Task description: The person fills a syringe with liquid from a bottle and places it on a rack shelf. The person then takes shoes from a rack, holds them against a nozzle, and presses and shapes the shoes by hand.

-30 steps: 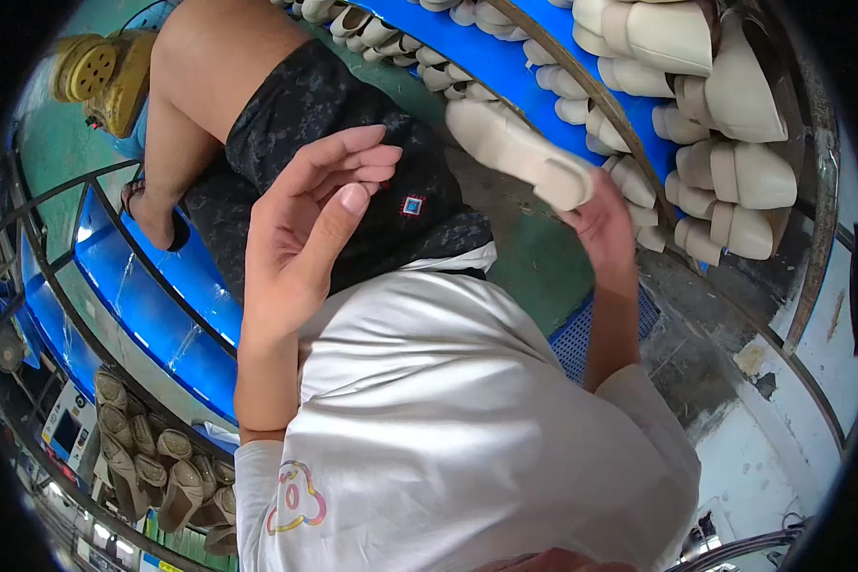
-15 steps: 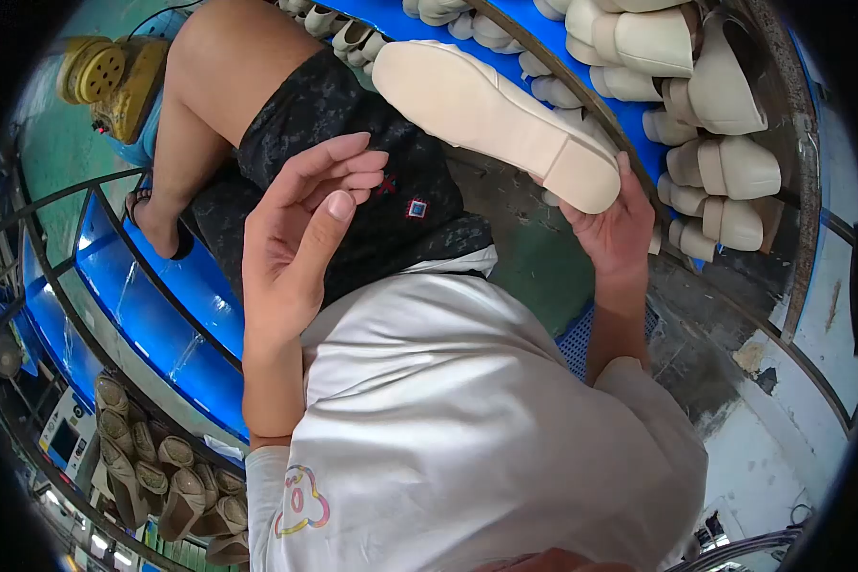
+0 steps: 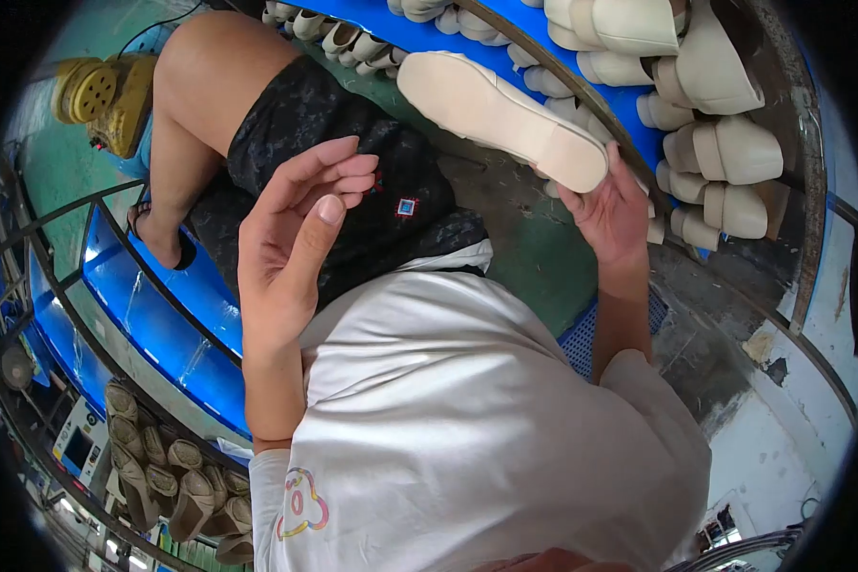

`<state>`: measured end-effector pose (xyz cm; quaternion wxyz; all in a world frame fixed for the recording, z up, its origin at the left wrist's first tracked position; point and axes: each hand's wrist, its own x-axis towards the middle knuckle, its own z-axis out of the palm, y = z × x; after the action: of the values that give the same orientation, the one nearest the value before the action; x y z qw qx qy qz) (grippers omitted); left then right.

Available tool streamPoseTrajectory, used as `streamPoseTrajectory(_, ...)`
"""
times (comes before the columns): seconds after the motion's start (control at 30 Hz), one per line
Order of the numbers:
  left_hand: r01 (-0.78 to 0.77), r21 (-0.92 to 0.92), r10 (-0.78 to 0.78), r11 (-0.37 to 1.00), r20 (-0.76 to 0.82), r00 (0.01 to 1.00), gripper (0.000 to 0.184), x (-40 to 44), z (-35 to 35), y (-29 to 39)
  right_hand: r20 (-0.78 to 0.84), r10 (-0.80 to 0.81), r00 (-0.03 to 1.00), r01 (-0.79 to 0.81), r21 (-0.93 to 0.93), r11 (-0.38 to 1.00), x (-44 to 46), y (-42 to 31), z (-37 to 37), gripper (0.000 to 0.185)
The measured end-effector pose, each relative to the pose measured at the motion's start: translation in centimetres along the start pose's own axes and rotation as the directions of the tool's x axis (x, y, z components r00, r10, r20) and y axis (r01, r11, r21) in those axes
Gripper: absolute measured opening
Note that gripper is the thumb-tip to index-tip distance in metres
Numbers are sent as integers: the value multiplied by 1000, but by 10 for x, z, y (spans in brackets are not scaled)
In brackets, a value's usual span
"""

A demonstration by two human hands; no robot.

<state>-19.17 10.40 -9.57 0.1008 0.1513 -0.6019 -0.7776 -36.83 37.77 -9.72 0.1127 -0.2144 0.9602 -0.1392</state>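
Note:
My right hand (image 3: 612, 214) grips a cream-coloured shoe (image 3: 496, 110) by its heel end. The pale sole faces up toward me and the toe points to the upper left. The shoe's upper is mostly hidden beneath the sole. My left hand (image 3: 300, 224) is raised over my lap, apart from the shoe. Its fingers are loosely curved, the thumb stands away from them, and nothing is in it.
Several cream shoes (image 3: 725, 148) stand on a blue-lined rack at the right. More shoes (image 3: 343, 38) line the rack's far side. Brown shoes (image 3: 193, 496) sit at lower left, near a blue shelf (image 3: 153, 315) with a dark metal frame. A yellow machine part (image 3: 95, 93) is at upper left.
The shoe has tilted a little and its toe has shifted right and slightly down, still in my right hand. My left hand stays open, nearly in place.

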Motion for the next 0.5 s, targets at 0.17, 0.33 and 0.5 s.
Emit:
streamPoseTrajectory(0.17, 11, -4, -11, 1000, -2, 1000, 43, 0, 1, -1, 218, -60, 974, 25, 158, 987, 0, 30, 12, 42)
streamPoseTrajectory(0.33, 9, 11, -9, 1000, 0, 1000, 42, 2, 2, -1, 436, 297, 850, -512, 817, 266, -31, 88, 130, 46)
streamPoseTrajectory(0.5, 20, 19, -20, 1000, 5, 1000, 42, 1, 3, -1, 86, 452, 888, -444, 415, 794, -44, 113, 207, 40)
